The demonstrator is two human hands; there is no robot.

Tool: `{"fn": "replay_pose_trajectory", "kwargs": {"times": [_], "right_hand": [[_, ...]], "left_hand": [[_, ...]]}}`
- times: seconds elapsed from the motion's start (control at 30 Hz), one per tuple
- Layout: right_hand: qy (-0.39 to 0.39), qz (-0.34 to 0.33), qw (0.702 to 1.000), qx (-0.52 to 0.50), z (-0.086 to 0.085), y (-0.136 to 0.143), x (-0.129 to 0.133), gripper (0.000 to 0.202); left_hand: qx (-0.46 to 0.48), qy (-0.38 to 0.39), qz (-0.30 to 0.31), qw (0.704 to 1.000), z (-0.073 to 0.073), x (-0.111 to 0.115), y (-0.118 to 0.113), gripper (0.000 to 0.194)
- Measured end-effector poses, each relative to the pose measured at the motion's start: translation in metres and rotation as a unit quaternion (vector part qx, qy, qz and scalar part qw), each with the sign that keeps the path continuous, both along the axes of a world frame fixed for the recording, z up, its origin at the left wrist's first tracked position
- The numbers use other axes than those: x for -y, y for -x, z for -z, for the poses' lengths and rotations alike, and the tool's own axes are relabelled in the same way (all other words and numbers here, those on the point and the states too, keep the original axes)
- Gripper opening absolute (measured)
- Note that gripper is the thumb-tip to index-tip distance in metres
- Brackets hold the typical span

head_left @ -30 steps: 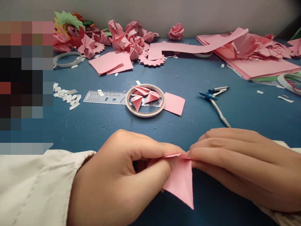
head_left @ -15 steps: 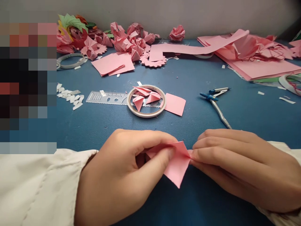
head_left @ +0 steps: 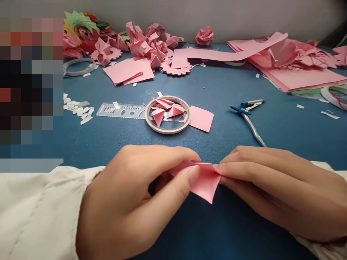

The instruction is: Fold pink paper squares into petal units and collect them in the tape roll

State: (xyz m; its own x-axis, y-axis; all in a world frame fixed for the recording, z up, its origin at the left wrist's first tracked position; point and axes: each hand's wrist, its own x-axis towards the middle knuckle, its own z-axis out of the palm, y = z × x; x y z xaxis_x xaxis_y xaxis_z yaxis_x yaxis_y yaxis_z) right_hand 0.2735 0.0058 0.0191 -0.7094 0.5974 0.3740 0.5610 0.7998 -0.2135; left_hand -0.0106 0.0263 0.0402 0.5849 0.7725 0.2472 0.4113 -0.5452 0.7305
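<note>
The paper [head_left: 206,180] is held in both hands above the near part of the bench [head_left: 222,137]. The left hand [head_left: 127,195] grasps it with the thumb flat on the near face and the index finger arched to the top edge, its tip looking just clear; the fingers behind are hidden. The right hand [head_left: 279,187] pinches the paper's right corner between its fingertips. A second ago the lower corner hung long toward the near edge; now it is drawn up and shorter, and a small upper corner shows between the hands. The paper has been turned or bent in the grip, so I judge the crease is being shaped and is not yet pressed flat.

Beyond, midway to the bench's far edge, the tape [head_left: 168,131] lies over one end of the ruler [head_left: 127,108], with folded pieces [head_left: 158,115] inside its ring. The square [head_left: 201,118] is just beside it, the compass [head_left: 253,128] farther toward the right edge, and scraps [head_left: 80,108] toward the left. Along the far edge are flowers [head_left: 146,47], a strip [head_left: 217,55] and, toward the far right corner, sheets [head_left: 303,80]
</note>
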Motion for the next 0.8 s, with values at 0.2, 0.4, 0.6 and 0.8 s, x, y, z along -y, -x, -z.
{"fn": "replay_pose_trajectory", "kwargs": {"times": [0.2,0.4,0.6,0.8], "right_hand": [[-0.068,0.065,0.996,-0.005,-0.001,0.009,0.002,0.014],[-0.062,0.061,0.996,0.002,-0.005,0.009,0.000,0.015],[-0.026,0.058,0.998,0.007,-0.005,0.005,0.004,0.015],[-0.040,0.045,0.998,0.001,-0.003,0.009,-0.001,0.019]], "left_hand": [[-0.125,-0.230,-0.012,0.965,0.019,0.001,0.014,0.044],[-0.169,-0.270,0.009,0.948,0.019,-0.002,0.015,0.045],[-0.167,-0.271,0.027,0.948,0.016,-0.005,0.016,0.043],[-0.158,-0.281,0.015,0.946,0.013,-0.007,0.018,0.044]]}}
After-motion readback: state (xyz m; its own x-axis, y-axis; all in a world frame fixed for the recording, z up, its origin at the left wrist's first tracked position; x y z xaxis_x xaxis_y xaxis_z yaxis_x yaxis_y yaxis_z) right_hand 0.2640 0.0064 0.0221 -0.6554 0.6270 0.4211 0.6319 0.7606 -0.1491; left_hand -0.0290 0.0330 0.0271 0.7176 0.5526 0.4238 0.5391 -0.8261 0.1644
